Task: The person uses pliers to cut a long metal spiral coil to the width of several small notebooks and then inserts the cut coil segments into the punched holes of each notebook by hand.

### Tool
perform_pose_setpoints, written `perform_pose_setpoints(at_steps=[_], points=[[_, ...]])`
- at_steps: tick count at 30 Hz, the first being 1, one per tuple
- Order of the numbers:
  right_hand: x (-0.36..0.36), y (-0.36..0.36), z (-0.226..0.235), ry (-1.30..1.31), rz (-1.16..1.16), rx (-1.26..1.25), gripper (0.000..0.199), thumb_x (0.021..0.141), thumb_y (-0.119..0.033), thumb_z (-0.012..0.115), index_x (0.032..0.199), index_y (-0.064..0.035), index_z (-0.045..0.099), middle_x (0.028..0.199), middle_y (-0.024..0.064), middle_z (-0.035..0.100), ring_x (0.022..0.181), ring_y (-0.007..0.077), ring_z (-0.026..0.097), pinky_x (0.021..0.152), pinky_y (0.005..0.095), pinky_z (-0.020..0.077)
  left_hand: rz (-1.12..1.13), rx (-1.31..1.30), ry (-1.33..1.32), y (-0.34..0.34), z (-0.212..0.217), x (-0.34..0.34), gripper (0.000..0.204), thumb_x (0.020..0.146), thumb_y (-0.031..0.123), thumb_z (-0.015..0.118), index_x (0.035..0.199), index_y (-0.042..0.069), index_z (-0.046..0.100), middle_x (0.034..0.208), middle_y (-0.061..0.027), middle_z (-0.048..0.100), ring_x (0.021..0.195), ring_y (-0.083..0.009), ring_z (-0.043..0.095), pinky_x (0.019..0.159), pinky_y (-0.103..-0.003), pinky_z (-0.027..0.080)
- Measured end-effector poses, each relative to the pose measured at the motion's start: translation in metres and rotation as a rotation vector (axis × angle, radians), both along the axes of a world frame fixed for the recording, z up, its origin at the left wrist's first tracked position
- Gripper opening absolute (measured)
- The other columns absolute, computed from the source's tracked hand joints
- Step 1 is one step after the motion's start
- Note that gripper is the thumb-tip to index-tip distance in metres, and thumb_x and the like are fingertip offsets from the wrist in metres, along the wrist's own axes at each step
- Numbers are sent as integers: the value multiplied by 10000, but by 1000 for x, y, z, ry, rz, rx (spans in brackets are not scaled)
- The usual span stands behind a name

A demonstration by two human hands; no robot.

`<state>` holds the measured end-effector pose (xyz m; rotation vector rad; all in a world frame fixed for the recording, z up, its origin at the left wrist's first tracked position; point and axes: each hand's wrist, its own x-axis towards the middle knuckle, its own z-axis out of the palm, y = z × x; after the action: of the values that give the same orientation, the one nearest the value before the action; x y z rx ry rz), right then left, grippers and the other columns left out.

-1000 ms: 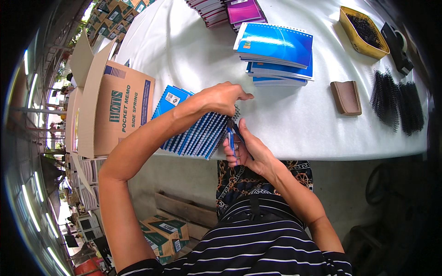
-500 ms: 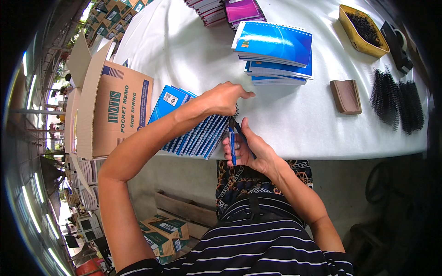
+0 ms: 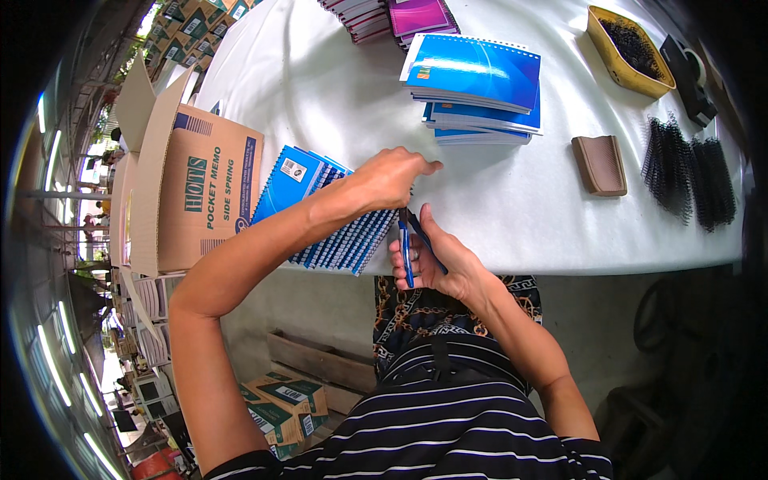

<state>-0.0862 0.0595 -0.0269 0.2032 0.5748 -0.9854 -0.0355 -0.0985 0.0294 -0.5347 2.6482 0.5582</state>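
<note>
My left hand (image 3: 394,178) is curled over the far right end of a row of blue spiral notebooks (image 3: 352,240), gripping the one at that end. Its fingertips are mostly hidden, and one finger points off to the right. From below, my right hand (image 3: 440,260) holds a pair of pliers (image 3: 407,260) with blue handles, somewhat spread in the palm. The dark jaws point up at the coil end just under my left hand. The notebooks overlap with their coiled edges showing; a blue cover (image 3: 290,182) faces up at the left.
Left of the notebooks stands an open cardboard box (image 3: 210,188). Farther back are a stack of blue punched booklets (image 3: 476,76) and purple notebooks (image 3: 420,18). To the right lie a brown block (image 3: 598,166), black coils (image 3: 690,178), a yellow tray (image 3: 632,56) and a tape dispenser (image 3: 692,80).
Both hands and the pliers stay in nearly the same place. The left forearm and the notebooks have shifted slightly, and the view has moved a little.
</note>
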Motion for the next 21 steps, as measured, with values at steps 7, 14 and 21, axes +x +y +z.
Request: perform_pose_setpoints(at_steps=[7,14,21], points=[[-6,11,-28,-125,38,-98,701,958,-681,351,899,-9,541,641,23,421,556,153,399,525,294,381,-94,-122,33,11,-5,5,756,649,-116,544,1378,84,524,1266,-207,595,956,-415,650,851,-472,531],[-5,5,-20,-30,83,-15,730,983,-644,305,1032,37,562,829,124,582,762,273,597,814,498,573,-93,-122,48,10,-7,7,747,658,-113,559,1377,88,528,1255,-198,600,944,-410,654,838,-471,536],[-7,1,-42,-351,29,-98,653,999,-625,323,915,-9,524,695,45,491,552,147,422,495,297,375,-78,-134,38,15,-2,3,735,673,-122,538,1379,85,524,1267,-199,594,960,-408,653,845,-468,536]])
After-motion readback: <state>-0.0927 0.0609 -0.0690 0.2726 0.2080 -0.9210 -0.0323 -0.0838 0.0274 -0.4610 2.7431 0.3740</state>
